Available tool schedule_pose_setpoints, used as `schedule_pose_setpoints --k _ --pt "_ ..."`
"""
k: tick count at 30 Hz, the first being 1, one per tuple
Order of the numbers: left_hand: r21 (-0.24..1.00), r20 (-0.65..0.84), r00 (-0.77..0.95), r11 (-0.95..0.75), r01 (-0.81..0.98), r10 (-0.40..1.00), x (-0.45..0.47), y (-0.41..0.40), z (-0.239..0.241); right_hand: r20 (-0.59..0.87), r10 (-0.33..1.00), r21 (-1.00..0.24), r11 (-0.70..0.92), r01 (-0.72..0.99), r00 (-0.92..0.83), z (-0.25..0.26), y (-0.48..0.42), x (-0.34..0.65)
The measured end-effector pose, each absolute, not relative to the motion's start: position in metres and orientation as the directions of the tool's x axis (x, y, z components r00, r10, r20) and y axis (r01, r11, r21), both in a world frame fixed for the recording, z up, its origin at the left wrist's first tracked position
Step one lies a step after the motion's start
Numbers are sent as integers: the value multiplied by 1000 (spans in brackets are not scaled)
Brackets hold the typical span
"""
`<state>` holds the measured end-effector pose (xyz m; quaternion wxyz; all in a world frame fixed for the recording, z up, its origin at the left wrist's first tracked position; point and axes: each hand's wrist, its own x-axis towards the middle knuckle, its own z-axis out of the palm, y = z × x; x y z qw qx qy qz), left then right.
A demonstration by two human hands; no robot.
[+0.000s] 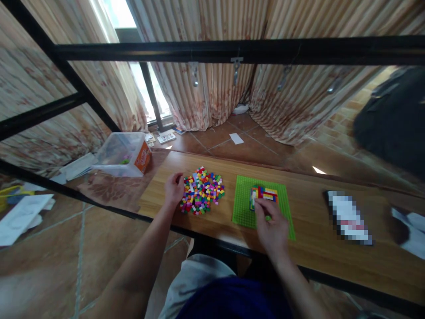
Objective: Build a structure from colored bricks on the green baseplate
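Observation:
A pile of small toy building bricks [202,191] in many colours lies on the wooden table. At the pile's left edge rests my left hand [174,190], its fingers curled; whatever they may hold is hidden. To the right, a green baseplate [244,208] carries a low rectangular structure of bricks [268,195] with red, yellow, white and blue parts. My right hand [272,223] reaches over the baseplate's near side, thumb and fingers pinched together at the structure's near left corner. I cannot make out whether a brick is between them.
A phone-like object [348,217], blurred out, lies farther right on the table [312,208]. Beyond the left end, a clear plastic box [116,153] with an orange label stands on the floor. A black metal frame [212,52] crosses above, before curtains [212,88].

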<state>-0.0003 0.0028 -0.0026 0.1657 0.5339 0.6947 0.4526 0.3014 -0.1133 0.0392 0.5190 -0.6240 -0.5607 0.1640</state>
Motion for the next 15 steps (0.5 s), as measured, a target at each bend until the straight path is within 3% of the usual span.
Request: schedule_pose_setpoints --k 6,15 --pt "815 256 -382 14 579 888 0 1 -3 337 940 -725 289 625 -44 22 -109 250" --pt "822 277 -369 -20 569 887 -2 3 -10 273 948 -610 302 733 -163 4 -81 221"
